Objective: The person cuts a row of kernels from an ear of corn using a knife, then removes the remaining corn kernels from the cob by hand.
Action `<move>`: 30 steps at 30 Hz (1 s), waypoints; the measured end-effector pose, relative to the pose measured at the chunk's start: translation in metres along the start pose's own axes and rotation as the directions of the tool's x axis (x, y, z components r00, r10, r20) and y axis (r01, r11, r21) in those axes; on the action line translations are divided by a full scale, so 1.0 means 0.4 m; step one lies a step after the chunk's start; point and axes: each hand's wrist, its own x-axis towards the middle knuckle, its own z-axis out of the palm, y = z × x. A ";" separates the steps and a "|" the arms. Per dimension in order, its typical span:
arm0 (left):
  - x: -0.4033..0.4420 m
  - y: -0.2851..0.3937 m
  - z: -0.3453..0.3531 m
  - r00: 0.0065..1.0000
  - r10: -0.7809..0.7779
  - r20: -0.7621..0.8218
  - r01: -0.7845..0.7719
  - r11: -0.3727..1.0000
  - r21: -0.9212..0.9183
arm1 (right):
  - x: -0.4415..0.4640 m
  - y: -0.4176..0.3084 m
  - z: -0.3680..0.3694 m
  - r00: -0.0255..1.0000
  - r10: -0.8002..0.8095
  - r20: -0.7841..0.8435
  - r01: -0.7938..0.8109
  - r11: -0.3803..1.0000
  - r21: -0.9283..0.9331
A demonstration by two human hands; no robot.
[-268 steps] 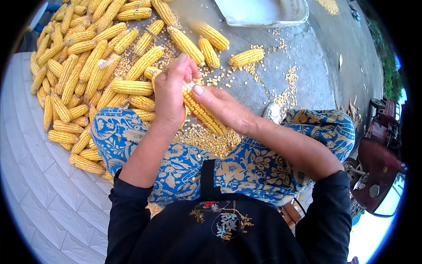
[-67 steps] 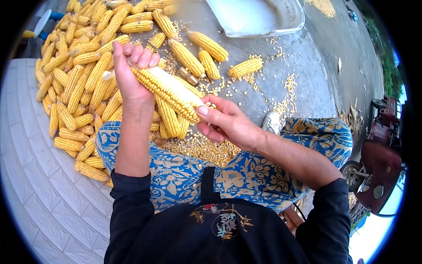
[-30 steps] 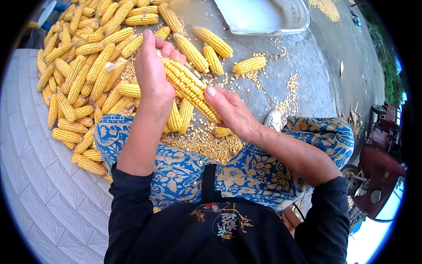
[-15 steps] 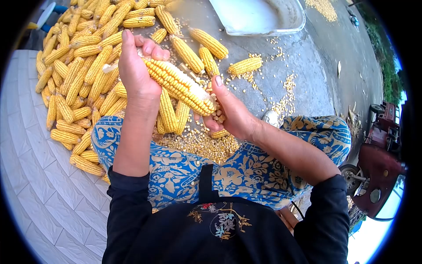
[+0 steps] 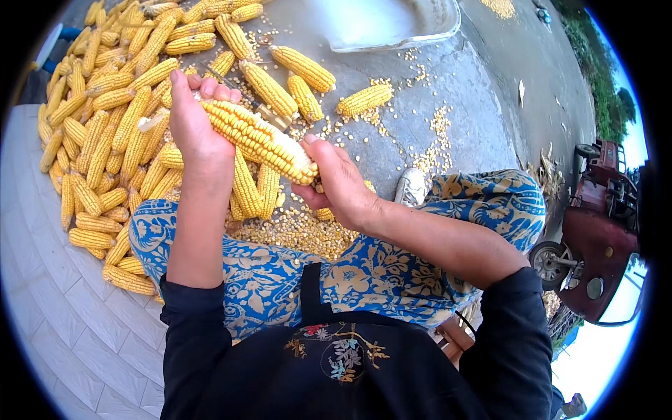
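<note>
Between my two hands I hold an ear of corn, tilted down to the right, with a pale bare strip along its upper side where kernels are gone. My left hand is wrapped round its upper left end. Around the lower right end my right hand is closed, its thumb on top by the bare strip and a few kernels by its fingers. Below the ear, loose kernels lie heaped on the ground before my lap. Two whole ears lie right under my hands.
A large pile of corn ears spreads at left, beside grey tiles. Single ears and scattered kernels lie on the concrete ahead. A whitish basin stands at the top. A dark red vehicle is at far right.
The view has shifted, so everything sits further left. My right hand has moved slightly over the ear's lower end, and fewer loose kernels show by its fingers.
</note>
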 end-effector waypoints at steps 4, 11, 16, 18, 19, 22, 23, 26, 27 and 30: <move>0.007 0.012 0.003 0.999 -0.023 -0.045 0.022 1.000 -0.021 | 0.010 -0.014 -0.022 0.948 0.071 0.311 -0.137 0.971 0.194; 0.031 0.025 -0.028 1.000 -0.005 -0.023 0.003 0.998 -0.070 | 0.001 -0.038 -0.020 0.918 -0.002 0.396 -0.068 0.984 0.165; 0.039 0.014 -0.044 0.997 -0.072 -0.002 0.072 0.993 -0.096 | -0.009 -0.044 -0.010 0.916 0.052 0.398 -0.110 0.986 0.124; 0.044 0.011 -0.053 0.994 -0.104 0.025 0.106 0.989 -0.108 | -0.011 -0.042 -0.013 0.903 0.062 0.426 -0.133 0.981 0.139; 0.045 0.009 -0.054 0.991 -0.130 0.030 0.132 0.985 -0.111 | -0.012 -0.041 -0.012 0.888 0.068 0.454 -0.154 0.976 0.155; 0.048 0.011 -0.054 0.982 -0.186 -0.028 0.182 0.979 -0.093 | -0.030 -0.051 -0.003 0.868 0.079 0.490 -0.202 0.958 0.203; 0.069 0.009 -0.085 0.973 -0.229 0.021 0.229 0.958 -0.170 | -0.033 -0.047 0.000 0.876 0.086 0.475 -0.202 0.959 0.200; 0.096 -0.003 -0.120 0.916 -0.374 0.148 0.402 0.869 -0.288 | -0.049 -0.037 -0.016 0.825 -0.061 0.562 -0.094 0.965 0.243; 0.079 -0.004 -0.096 0.927 -0.352 0.130 0.374 0.894 -0.245 | -0.045 -0.030 -0.012 0.832 -0.038 0.553 -0.097 0.972 0.214; 0.062 -0.013 -0.075 0.942 -0.325 0.081 0.335 0.919 -0.206 | -0.042 -0.036 -0.008 0.839 0.029 0.543 -0.163 0.966 0.200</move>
